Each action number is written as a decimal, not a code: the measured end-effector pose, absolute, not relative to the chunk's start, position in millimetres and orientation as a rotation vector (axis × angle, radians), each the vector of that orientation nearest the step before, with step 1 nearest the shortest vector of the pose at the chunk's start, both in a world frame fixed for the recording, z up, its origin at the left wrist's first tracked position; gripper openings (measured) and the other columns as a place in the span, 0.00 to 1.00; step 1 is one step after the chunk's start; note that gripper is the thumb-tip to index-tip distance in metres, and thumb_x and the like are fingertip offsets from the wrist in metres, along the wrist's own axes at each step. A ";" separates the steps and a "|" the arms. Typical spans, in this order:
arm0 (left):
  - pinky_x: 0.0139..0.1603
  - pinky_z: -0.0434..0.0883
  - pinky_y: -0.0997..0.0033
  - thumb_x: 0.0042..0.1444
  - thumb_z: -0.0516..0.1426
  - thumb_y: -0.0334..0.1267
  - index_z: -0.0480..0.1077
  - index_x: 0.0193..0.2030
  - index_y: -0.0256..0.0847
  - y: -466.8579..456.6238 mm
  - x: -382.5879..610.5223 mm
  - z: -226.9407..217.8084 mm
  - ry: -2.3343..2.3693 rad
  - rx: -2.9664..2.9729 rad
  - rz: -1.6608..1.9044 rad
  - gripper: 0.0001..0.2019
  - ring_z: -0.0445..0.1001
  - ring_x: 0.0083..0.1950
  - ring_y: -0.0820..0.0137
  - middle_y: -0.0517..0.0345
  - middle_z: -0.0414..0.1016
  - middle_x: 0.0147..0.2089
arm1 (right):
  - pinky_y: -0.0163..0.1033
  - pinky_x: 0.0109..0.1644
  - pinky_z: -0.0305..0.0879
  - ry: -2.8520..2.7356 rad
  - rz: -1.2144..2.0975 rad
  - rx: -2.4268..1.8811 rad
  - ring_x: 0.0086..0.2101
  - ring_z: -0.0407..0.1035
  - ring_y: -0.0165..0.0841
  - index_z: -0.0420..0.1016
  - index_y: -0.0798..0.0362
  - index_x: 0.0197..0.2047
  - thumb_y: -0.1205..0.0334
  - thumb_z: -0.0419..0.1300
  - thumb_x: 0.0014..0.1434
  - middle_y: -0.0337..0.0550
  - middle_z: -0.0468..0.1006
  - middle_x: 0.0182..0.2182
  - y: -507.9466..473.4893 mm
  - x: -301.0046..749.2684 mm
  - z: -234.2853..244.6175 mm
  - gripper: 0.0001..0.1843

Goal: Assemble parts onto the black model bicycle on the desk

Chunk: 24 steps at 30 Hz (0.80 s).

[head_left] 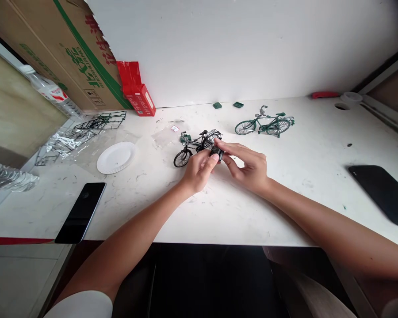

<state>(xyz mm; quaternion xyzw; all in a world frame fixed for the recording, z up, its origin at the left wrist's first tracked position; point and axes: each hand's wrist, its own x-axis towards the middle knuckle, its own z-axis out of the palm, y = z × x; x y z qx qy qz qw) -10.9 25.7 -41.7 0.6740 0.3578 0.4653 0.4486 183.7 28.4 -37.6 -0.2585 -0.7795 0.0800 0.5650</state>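
Observation:
A small black model bicycle point(194, 147) stands on the white table point(219, 207) in the middle. My left hand point(199, 170) and my right hand point(247, 163) meet at its rear end, fingers pinched together on a small black part point(216, 153) beside the rear wheel. Whether that part is joined to the bicycle I cannot tell. A finished green model bicycle point(264, 124) stands upright further back on the right, apart from both hands.
A white paper plate point(116, 157), clear plastic bags and dark part frames point(96, 124) lie at the left. Dark phones rest at the front left point(81, 212) and the right point(383, 193). A cardboard box point(69, 53), a red pack point(141, 97) and plastic bottles point(51, 93) stand behind.

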 end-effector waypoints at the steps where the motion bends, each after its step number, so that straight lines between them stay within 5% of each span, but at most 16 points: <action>1: 0.34 0.67 0.66 0.76 0.53 0.64 0.73 0.37 0.41 25.9 -11.6 -42.7 0.888 1.685 1.166 0.28 0.73 0.33 0.68 0.54 0.77 0.35 | 0.54 0.63 0.87 -1.850 0.192 -0.612 0.59 0.86 0.43 0.75 0.32 0.77 0.72 0.62 0.74 0.39 0.85 0.67 27.3 183.1 -36.8 0.35; 7: 0.37 0.66 0.63 0.78 0.48 0.63 0.80 0.41 0.40 25.0 -13.4 -44.2 0.928 1.761 1.214 0.31 0.72 0.32 0.66 0.56 0.75 0.30 | 0.57 0.62 0.87 -1.963 0.220 -0.538 0.61 0.84 0.46 0.64 0.37 0.84 0.66 0.65 0.73 0.45 0.77 0.74 24.6 182.5 -31.3 0.41; 12: 0.37 0.67 0.63 0.78 0.46 0.60 0.79 0.39 0.40 27.0 -12.6 -47.2 0.902 1.746 1.181 0.30 0.74 0.34 0.63 0.53 0.77 0.32 | 0.54 0.57 0.88 -1.926 0.249 -0.655 0.53 0.85 0.43 0.70 0.37 0.81 0.61 0.67 0.74 0.46 0.84 0.67 24.7 182.8 -36.2 0.35; 21: 0.35 0.67 0.63 0.73 0.46 0.51 0.75 0.36 0.41 26.7 -10.8 -45.7 0.881 1.527 1.109 0.24 0.74 0.33 0.64 0.53 0.76 0.32 | 0.51 0.59 0.88 -1.823 0.342 -0.668 0.56 0.85 0.43 0.77 0.40 0.75 0.58 0.71 0.72 0.47 0.86 0.64 27.6 183.7 -41.7 0.30; 24: 0.36 0.65 0.63 0.70 0.48 0.49 0.72 0.34 0.42 27.3 -11.9 -44.1 0.864 1.550 1.065 0.19 0.70 0.32 0.65 0.56 0.72 0.28 | 0.52 0.55 0.88 -1.880 0.299 -0.686 0.49 0.85 0.41 0.79 0.40 0.73 0.59 0.71 0.71 0.47 0.88 0.59 28.4 183.7 -37.8 0.28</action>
